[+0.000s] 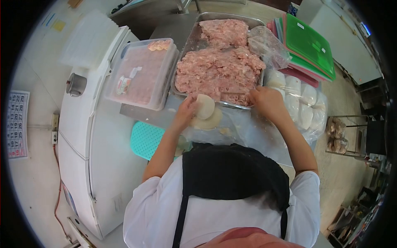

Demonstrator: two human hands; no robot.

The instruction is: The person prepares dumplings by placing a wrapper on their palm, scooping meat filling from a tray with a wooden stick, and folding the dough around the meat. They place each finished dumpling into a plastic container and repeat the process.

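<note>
Work looks to be near its start, judging by how things lie. The left hand (187,110) cups a round white dough wrapper (205,106), fingers curled under it, and the wrapper's face is bare, with no filling on it yet. Just below that hand a small stack of wrappers (209,121) waits on the surface (256,134), on clear plastic sheeting. The right hand (268,100) rests at the near rim of the metal tray (188,45), on the minced meat (219,72); its fingertips are turned away, so I cannot tell whether it pinches any meat or lies slack. The tray is heaped nearly full, so most of the filling appears unused. To the right of the right hand lies a bag of white dough portions (304,103), also largely full. No finished pieces can be made out for certain near the hands; the lidded plastic box (142,72) left of the left hand holds something pink that is hard to tell through the lid.

Room is tight. The tray's rim sits directly ahead of both hands, the box crowds the left side, the bag the right, and coloured boards (310,47) are stacked beyond it. Open space lies mainly between the two hands and the person's apron. A teal mat (144,139) overhangs the surface edge beside the left forearm, next to the white chest freezer (89,136).
</note>
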